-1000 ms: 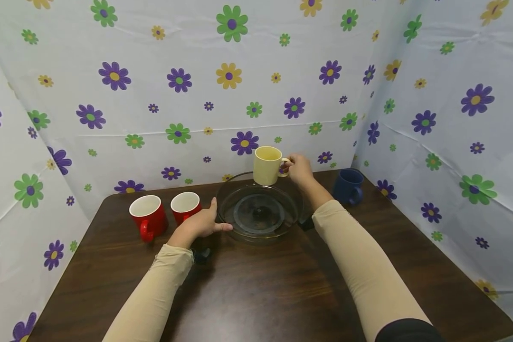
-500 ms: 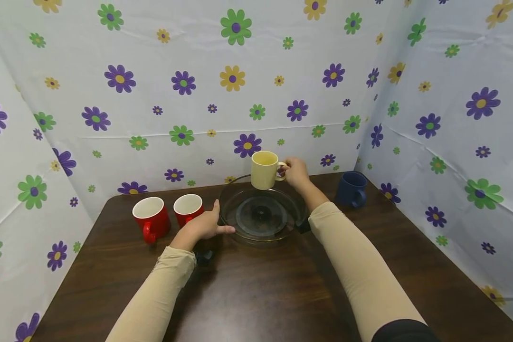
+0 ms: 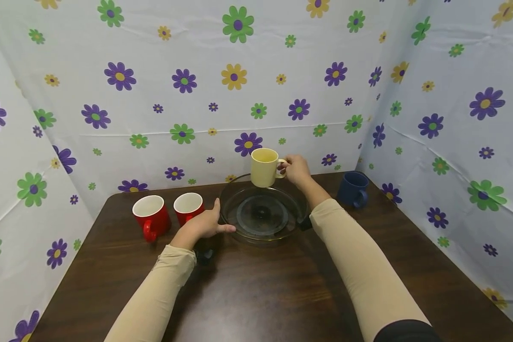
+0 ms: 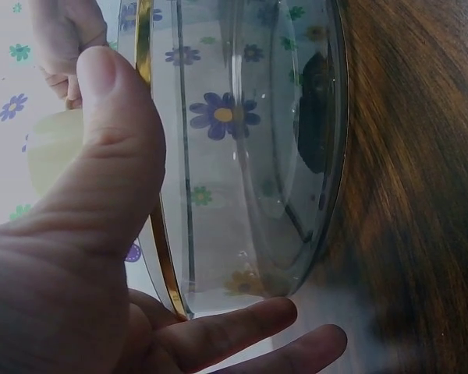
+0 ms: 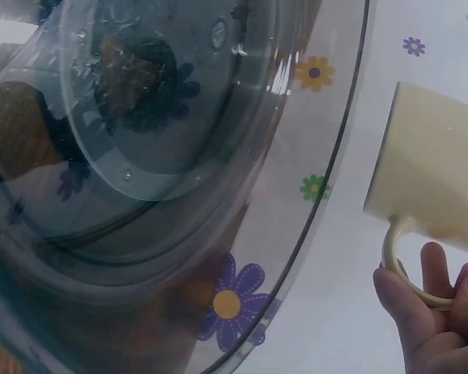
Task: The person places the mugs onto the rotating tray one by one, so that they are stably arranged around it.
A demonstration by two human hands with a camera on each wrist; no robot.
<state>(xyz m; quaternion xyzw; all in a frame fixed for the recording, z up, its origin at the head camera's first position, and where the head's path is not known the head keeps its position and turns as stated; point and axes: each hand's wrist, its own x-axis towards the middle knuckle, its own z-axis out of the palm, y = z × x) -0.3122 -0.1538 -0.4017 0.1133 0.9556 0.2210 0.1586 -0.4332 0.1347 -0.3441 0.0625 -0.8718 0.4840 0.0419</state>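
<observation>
My right hand (image 3: 296, 170) pinches the handle of a pale yellow mug (image 3: 263, 167), which hangs upright over the far edge of a large see-through bowl (image 3: 261, 235). In the right wrist view the mug (image 5: 433, 164) shows beside the bowl's curved rim (image 5: 312, 210), fingers and thumb at its handle. At the bowl's left side is my left hand (image 3: 205, 225), fingers spread along its wall. The left wrist view shows the thumb (image 4: 113, 140) across the gold edge (image 4: 162, 241), with straight fingers lower down by the outer wall.
Two red mugs with white insides stand left of the bowl: one red mug (image 3: 156, 223) farther out, the other red mug (image 3: 184, 216) partly behind my left hand. A blue mug (image 3: 350, 187) stands at the right. Flowered cloth (image 3: 154, 85) encloses the dark wooden table (image 3: 261, 294).
Over the last second the yellow mug has shifted slightly left relative to the bowl, still held by its handle. The left hand keeps its place at the bowl. The head view has shifted slightly.
</observation>
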